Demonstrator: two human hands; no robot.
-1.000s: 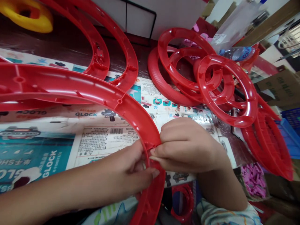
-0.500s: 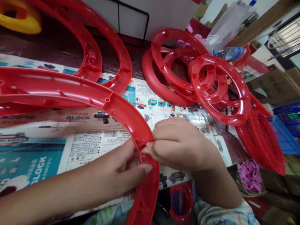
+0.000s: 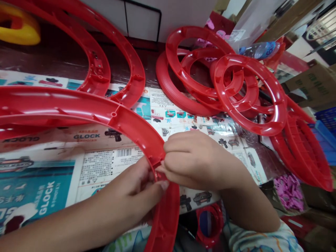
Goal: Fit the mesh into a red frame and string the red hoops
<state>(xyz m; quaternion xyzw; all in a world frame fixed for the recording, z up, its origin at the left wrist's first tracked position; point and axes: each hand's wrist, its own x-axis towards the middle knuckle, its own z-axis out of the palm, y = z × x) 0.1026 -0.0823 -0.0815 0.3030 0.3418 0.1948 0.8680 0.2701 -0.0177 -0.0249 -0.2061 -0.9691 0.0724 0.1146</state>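
A large red plastic ring (image 3: pixel 139 127), hollow side up with small ribs and screw posts inside, curves across the near left of the view. Wrapped round its inner edge is my left hand (image 3: pixel 141 190), thumb lying in the channel and fingers beneath. My right hand (image 3: pixel 189 159) is closed in a pinch at the channel, close to my left thumb; whatever its fingertips hold is hidden. Beyond it, another red ring half (image 3: pixel 103 78) has a small red part with wiring (image 3: pixel 97 64) fixed in its channel.
Printed cardboard (image 3: pixel 97 168) covers the table. A pile of red rings (image 3: pixel 249 94) stands at the back right, beside a plastic bottle (image 3: pixel 259 50). A yellow ring (image 3: pixel 23 33) is at the far left. Pink pieces (image 3: pixel 288 192) fill a box lower right. A black wire frame (image 3: pixel 160 26) stands behind.
The view has shifted slightly. Both hands stay at the same spot on the ring, with the right fingertips a little deeper in the channel.
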